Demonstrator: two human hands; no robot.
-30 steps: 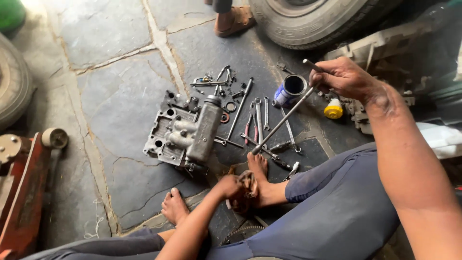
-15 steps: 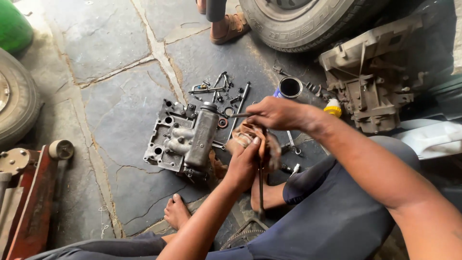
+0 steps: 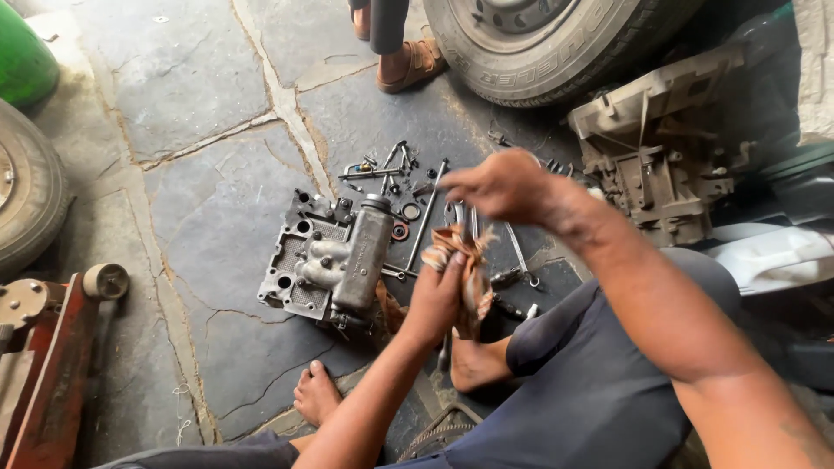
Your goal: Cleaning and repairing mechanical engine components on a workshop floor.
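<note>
Head view: you sit on a stone floor of large cracked slabs, bare feet out in front, with your work laid between your legs. At the top edge stands a vehicle tyre, and just beside it another person's sandalled foot. A second tyre sits at the left edge, with a green container above it. A red floor jack lies at lower left. To the right rests a grey cast housing, open side up and tilted.

On the floor ahead of you lies a grey valve body with a cylinder mounted along its right side, lying flat. Past it, loose tools and small parts are scattered, among them a long rod lying near the cylinder.

Your left hand is closed around a dirty orange-brown rag, which it holds up above the floor just right of the valve body, near your right foot. Your right hand is at the upper end of that rag, fingers curled downward. It is blurred; I cannot tell whether it grips the rag or something wrapped in it.
</note>
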